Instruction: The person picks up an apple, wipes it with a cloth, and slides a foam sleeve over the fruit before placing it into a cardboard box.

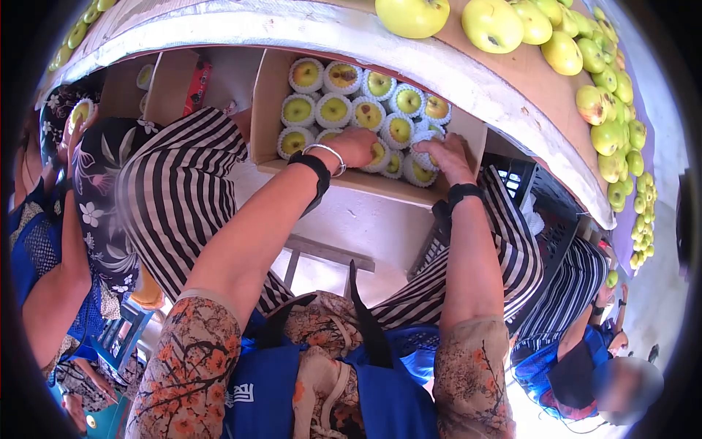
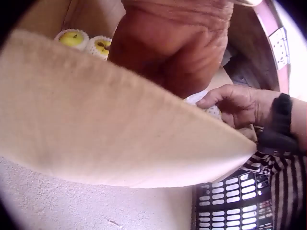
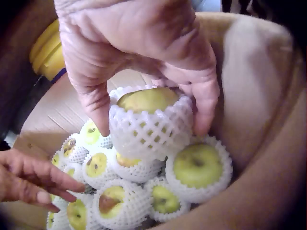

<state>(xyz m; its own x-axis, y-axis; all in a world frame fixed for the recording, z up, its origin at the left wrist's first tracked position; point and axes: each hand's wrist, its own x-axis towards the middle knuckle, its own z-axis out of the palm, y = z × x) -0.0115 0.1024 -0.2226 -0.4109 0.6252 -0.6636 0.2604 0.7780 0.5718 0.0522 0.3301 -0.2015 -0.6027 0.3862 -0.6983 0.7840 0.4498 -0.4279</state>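
My right hand [image 3: 144,52] grips a yellow-green apple [image 3: 151,127] in a white foam net, thumb on one side and fingers on the other. It holds the apple over the right end of an open cardboard box [image 1: 380,186]. Under it sit several more netted apples [image 1: 333,110], some with brown patches. My left hand [image 1: 355,146] reaches over the front wall of the box, its fingers extended low over the apples in the right wrist view. The box wall hides those fingers in the left wrist view.
Loose apples [image 1: 493,25] lie on the cardboard-covered table [image 1: 439,66] above the box. A black plastic crate [image 2: 228,201] stands below on the right. Another cardboard box [image 1: 164,84] is at the left. People sit close by on both sides, one holding a netted apple [image 1: 82,111].
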